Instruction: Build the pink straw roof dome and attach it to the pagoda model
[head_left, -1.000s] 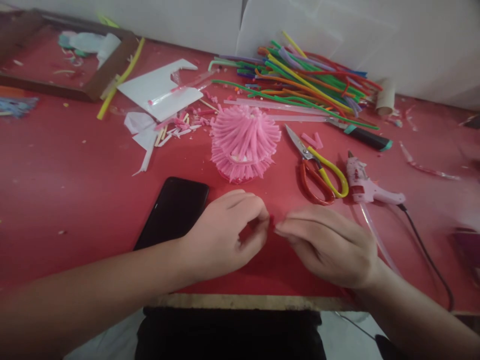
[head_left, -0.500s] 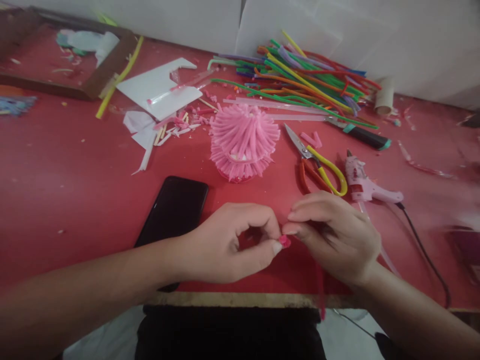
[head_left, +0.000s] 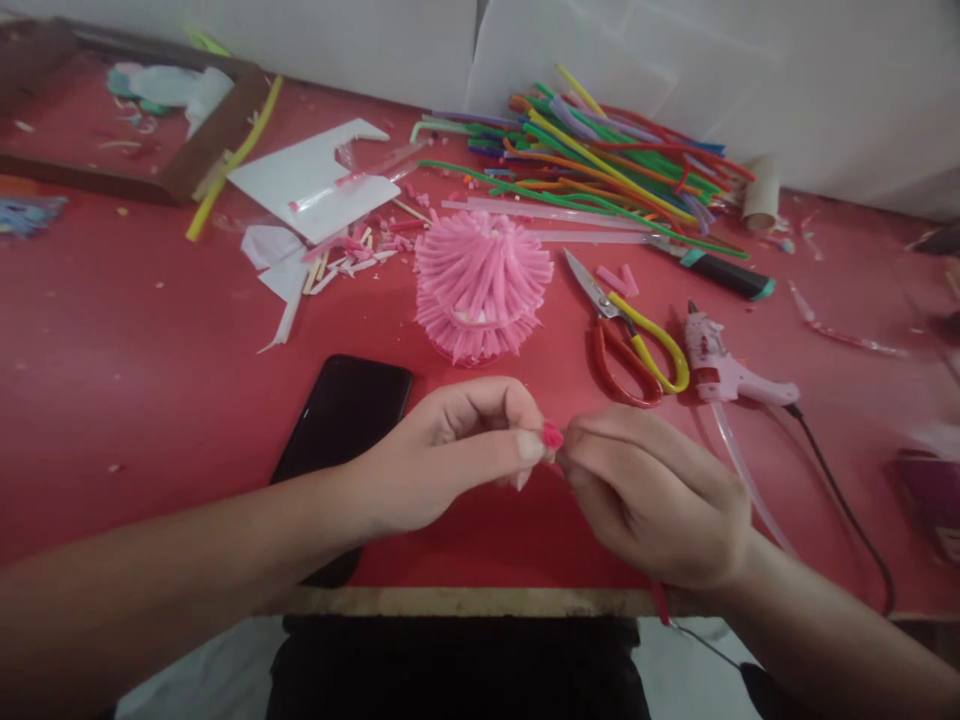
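Red table: We have it spread across most of the view, littered with scraps and tools [head_left: 187, 420].
Heap of fuzzy stems: We find it at the back, many colours crossing loosely [head_left: 600, 160].
Right hand: We see it palm-down [head_left: 660, 490], fingers drawn close together, tips against the coil's right side; its thumb is mostly hidden, so we cannot tell whether it pinches anything.
Left hand: We see thumb and forefinger nearly closed, pinching the coil between their tips [head_left: 442, 465].
Pink tiered piece: We note it standing just beyond the hands, its fuzzy lengths fanning downward in two layers [head_left: 484, 280].
Red strip: We glimpse one narrow end below the right hand, at the table's near edge [head_left: 660, 603]; we cannot tell whether it joins the coil.
Pinkish-red coil: We find this small roll between both hands, in front of the tiered piece [head_left: 553, 436]. We judge it very light, soft and springy, hardly slippery, easily squashed and apt to unwind if released. We would take hold gently across its rolled sides, a fingertip keeping the outer turn down.
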